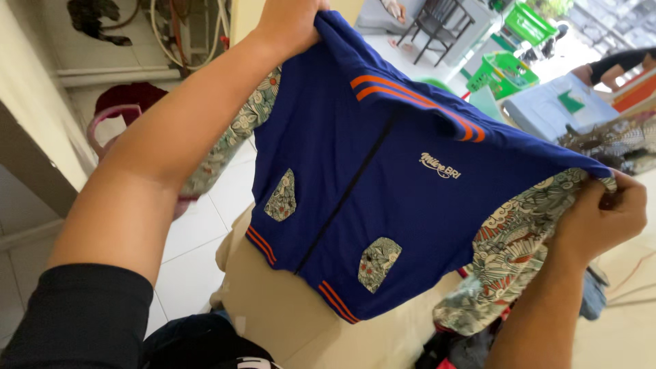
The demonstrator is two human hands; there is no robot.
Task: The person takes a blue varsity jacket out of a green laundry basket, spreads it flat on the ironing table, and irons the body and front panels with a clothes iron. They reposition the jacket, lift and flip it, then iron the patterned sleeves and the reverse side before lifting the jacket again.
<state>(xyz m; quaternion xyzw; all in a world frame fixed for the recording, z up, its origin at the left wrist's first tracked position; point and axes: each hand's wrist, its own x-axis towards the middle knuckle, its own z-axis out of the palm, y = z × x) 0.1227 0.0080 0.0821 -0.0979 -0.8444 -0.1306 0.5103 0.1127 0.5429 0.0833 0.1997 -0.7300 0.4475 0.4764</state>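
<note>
I hold up a blue zip jacket (383, 184) with orange stripes on collar and hem, patterned floral sleeves and two patterned pocket flaps. My left hand (287, 24) grips one shoulder at the top of the view. My right hand (601, 219) grips the other shoulder where the floral sleeve (512, 253) begins. The jacket hangs spread out between both hands, front facing me, zip shut.
Below the jacket lies a beige cloth-covered surface (273, 301). A pink basket (113, 123) with dark red cloth stands on the white tiled floor at left. Green baskets (506, 72), a dark chair (430, 24) and another person's arm (615, 68) are at the upper right.
</note>
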